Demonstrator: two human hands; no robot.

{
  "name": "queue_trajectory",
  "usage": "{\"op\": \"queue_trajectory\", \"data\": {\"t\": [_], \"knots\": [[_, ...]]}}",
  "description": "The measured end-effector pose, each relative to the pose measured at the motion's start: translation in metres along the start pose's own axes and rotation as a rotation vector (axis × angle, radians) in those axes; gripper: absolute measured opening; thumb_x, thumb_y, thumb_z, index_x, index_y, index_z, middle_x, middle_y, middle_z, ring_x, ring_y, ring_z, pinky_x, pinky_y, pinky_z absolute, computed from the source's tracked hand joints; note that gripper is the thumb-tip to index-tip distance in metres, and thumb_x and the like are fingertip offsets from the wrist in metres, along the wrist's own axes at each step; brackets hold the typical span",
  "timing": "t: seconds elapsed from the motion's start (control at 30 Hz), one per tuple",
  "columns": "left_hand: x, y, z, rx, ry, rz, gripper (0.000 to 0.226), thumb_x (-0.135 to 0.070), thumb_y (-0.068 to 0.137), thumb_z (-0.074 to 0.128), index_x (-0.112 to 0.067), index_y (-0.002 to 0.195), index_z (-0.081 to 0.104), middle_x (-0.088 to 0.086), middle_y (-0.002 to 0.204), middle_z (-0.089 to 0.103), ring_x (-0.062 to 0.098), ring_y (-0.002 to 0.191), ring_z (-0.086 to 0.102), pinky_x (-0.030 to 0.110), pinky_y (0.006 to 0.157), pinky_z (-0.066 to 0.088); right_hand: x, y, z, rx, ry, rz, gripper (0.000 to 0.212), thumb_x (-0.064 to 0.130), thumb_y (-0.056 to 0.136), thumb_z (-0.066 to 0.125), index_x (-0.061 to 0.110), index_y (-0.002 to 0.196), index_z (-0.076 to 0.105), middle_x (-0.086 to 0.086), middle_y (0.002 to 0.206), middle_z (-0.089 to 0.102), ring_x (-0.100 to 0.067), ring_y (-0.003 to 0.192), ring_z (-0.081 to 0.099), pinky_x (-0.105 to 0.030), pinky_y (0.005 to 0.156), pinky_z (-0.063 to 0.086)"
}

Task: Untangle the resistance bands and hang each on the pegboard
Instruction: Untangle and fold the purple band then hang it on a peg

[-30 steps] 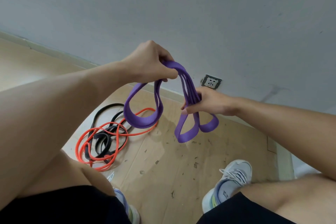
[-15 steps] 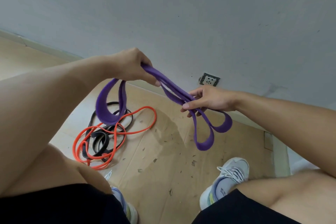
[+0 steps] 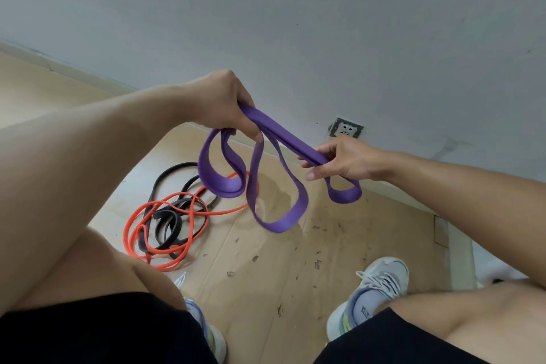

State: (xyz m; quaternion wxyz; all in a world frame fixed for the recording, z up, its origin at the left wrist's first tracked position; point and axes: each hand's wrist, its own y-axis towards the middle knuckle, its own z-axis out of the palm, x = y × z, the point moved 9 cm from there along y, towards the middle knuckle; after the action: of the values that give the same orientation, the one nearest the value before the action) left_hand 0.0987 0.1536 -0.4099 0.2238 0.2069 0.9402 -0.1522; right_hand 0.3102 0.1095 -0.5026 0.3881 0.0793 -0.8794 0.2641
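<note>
1. While a person crouches over it, the floor (image 3: pixel 266 281) is pale cardboard-like sheeting, scuffed with dark marks, meeting a plain grey wall (image 3: pixel 325 38) along a light skirting; a socket (image 3: pixel 345 128) sits low on the wall.

2. Held above the floor between both hands is the purple band (image 3: pixel 277 139). The left hand (image 3: pixel 224 103) has its fingers curled tight round one end, and the right hand (image 3: pixel 339 161) pinches the other end between thumb and fingers, the remaining fingers loosely spread.

3. Compared with half a second ago, the left hand has risen and the stretch of band between the hands runs more steeply down to the right; three loops now hang below it where two showed clearly before, the middle one dropping lowest.

4. On the floor to the left, well below the hands, the orange band (image 3: pixel 165 216) and the black band (image 3: pixel 171 221) lie knotted through each other in one heap, unmoved.

5. Count: three bands, one purple, one orange, one black; two hands; two pale shoes (image 3: pixel 372 295), the left one mostly hidden by a knee; one socket.
</note>
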Motion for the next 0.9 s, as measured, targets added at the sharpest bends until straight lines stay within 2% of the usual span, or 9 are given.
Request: {"op": "queue_trajectory", "data": {"t": [0.17,0.33,0.53,0.57,0.63,0.7,0.73,0.8,0.9], "knots": [[0.004,-0.002,0.002,0.012,-0.009,-0.012,0.031,-0.045,0.070,0.088,-0.022,0.090,0.078,-0.001,0.069,0.075,0.015,0.066,0.071,0.022,0.059,0.053,-0.005,-0.002,-0.003,0.012,-0.016,0.026,0.034,0.032,0.076,0.089,0.019,0.107,0.081,-0.002,0.111,0.080,-0.022,0.108,0.073,-0.041,0.108,0.051],[0.000,-0.002,-0.004,-0.006,-0.041,0.004,0.028,-0.041,0.072,0.088,-0.024,0.091,0.078,-0.002,0.068,0.075,0.015,0.066,0.072,0.021,0.059,0.053,-0.007,-0.003,-0.005,0.021,-0.004,0.042,0.036,0.026,0.076,0.090,0.018,0.109,0.081,0.003,0.107,0.081,-0.016,0.107,0.074,-0.038,0.110,0.051],[-0.003,-0.003,0.001,-0.048,-0.127,0.041,0.027,-0.042,0.070,0.090,-0.025,0.087,0.079,0.001,0.073,0.077,0.016,0.071,0.074,0.026,0.066,0.057,-0.013,0.000,0.001,0.001,-0.075,0.035,0.038,0.033,0.073,0.093,0.023,0.108,0.081,-0.004,0.106,0.079,-0.019,0.105,0.074,-0.044,0.108,0.049],[-0.005,-0.003,0.001,-0.064,-0.157,0.051,0.027,-0.043,0.070,0.090,-0.024,0.087,0.079,0.000,0.074,0.077,0.015,0.070,0.073,0.025,0.065,0.056,-0.009,-0.001,0.004,0.000,-0.064,0.023,0.041,0.032,0.073,0.094,0.027,0.111,0.079,-0.003,0.111,0.078,-0.017,0.109,0.072,-0.042,0.108,0.049],[-0.011,-0.003,0.001,-0.102,-0.194,0.078,0.029,-0.044,0.070,0.090,-0.024,0.087,0.078,-0.001,0.074,0.077,0.011,0.066,0.071,0.020,0.063,0.055,0.007,-0.002,0.006,-0.032,-0.003,-0.024,0.062,0.030,0.073,0.094,0.035,0.129,0.069,0.009,0.126,0.073,-0.004,0.120,0.065,-0.028,0.110,0.047],[-0.019,-0.003,0.000,-0.135,-0.192,0.106,0.030,-0.044,0.069,0.090,-0.024,0.086,0.078,-0.003,0.072,0.075,0.005,0.060,0.066,0.017,0.059,0.052,0.029,-0.001,0.001,-0.099,0.077,-0.092,0.083,0.034,0.069,0.095,0.034,0.143,0.056,0.014,0.135,0.066,0.003,0.125,0.060,-0.025,0.113,0.043],[-0.023,-0.004,0.000,-0.143,-0.187,0.120,0.030,-0.044,0.068,0.091,-0.024,0.087,0.079,-0.003,0.072,0.075,0.004,0.058,0.064,0.018,0.058,0.051,0.038,-0.001,-0.002,-0.121,0.130,-0.113,0.085,0.035,0.067,0.096,0.034,0.142,0.055,0.013,0.134,0.067,0.002,0.125,0.060,-0.026,0.112,0.044],[-0.030,-0.004,0.001,-0.145,-0.194,0.144,0.030,-0.043,0.068,0.091,-0.023,0.087,0.079,-0.002,0.071,0.074,0.007,0.058,0.062,0.023,0.059,0.052,0.052,-0.002,-0.003,-0.131,0.234,-0.134,0.076,0.027,0.069,0.096,0.033,0.134,0.056,0.008,0.123,0.074,-0.005,0.119,0.067,-0.028,0.106,0.050],[-0.036,-0.008,0.000,-0.147,-0.244,0.156,0.028,-0.040,0.069,0.091,-0.023,0.088,0.079,0.002,0.075,0.075,0.020,0.067,0.067,0.032,0.065,0.054,0.065,-0.007,0.005,-0.109,0.289,-0.171,0.058,0.010,0.077,0.090,0.018,0.127,0.063,-0.002,0.113,0.079,-0.018,0.108,0.074,-0.029,0.096,0.058]]}}
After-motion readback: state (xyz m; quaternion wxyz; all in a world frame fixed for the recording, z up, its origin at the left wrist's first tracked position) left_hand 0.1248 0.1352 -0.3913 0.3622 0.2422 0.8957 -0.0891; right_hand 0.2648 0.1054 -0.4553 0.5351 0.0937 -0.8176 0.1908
